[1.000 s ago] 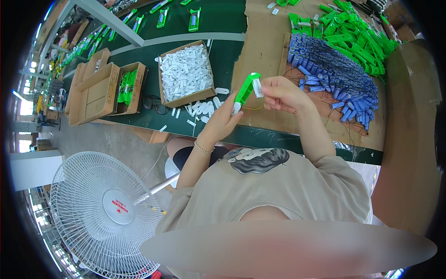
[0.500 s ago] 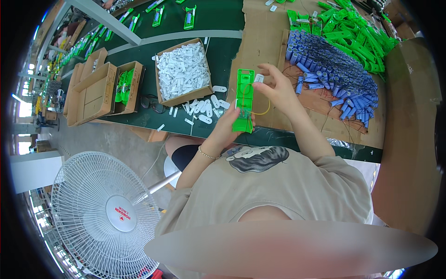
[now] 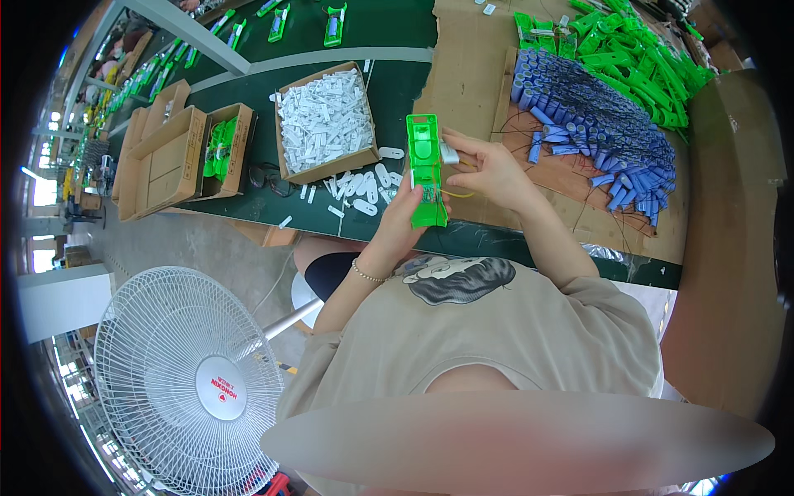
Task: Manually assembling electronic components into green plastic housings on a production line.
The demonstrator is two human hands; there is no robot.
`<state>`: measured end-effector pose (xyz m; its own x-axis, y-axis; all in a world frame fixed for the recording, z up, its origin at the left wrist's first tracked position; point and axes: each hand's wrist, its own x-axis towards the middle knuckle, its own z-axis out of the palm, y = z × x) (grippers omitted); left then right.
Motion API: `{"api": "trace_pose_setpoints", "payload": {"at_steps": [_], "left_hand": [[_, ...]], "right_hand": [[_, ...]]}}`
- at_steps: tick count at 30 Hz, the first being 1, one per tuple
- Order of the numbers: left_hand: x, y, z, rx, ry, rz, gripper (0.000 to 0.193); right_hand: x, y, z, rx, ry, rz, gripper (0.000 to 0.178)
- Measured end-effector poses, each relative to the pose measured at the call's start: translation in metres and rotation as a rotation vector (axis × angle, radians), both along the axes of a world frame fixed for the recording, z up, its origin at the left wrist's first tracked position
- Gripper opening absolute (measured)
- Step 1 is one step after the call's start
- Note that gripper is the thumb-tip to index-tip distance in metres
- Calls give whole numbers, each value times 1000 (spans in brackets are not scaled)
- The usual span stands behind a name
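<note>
My left hand is closed around the lower end of a long, open green plastic housing, held upright above the table's near edge. A small circuit board seems to sit in its lower half, under my thumb. My right hand is at the housing's right side, its fingers closed on a small white block close to the edge. A yellow wire runs from the lower part of the housing toward my right hand. The fingers partly cover the block, so its exact contact with the housing is hidden.
A carton of white plastic pieces stands left, with loose white covers before it. Farther left is a carton of green parts. Blue cylindrical cells with wires and green housings are heaped right. A fan stands lower left.
The green housing has shifted slightly left and up in my left hand. My right hand has brought the white block lower, beside the housing's edge. Green units on the far table have shifted slightly left.
</note>
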<state>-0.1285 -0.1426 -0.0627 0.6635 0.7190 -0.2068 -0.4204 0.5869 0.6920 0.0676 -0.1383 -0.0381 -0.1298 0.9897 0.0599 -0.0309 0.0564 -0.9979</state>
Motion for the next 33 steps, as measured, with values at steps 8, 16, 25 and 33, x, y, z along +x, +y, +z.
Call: {"api": "trace_pose_setpoints", "payload": {"at_steps": [8,16,25,33], "left_hand": [[1,-3,4,123,89,78,43],[1,-5,1,147,131,79,45],[3,-7,10,231,225,-104,46],[3,-7,13,402,286,-160,48]], "right_hand": [[3,1,1,394,-769,-222,27],[0,0,15,305,-434,-405,24],[-14,7,15,348,-427,-445,18],[-2,16,-4,526,-559,-399,29]]}}
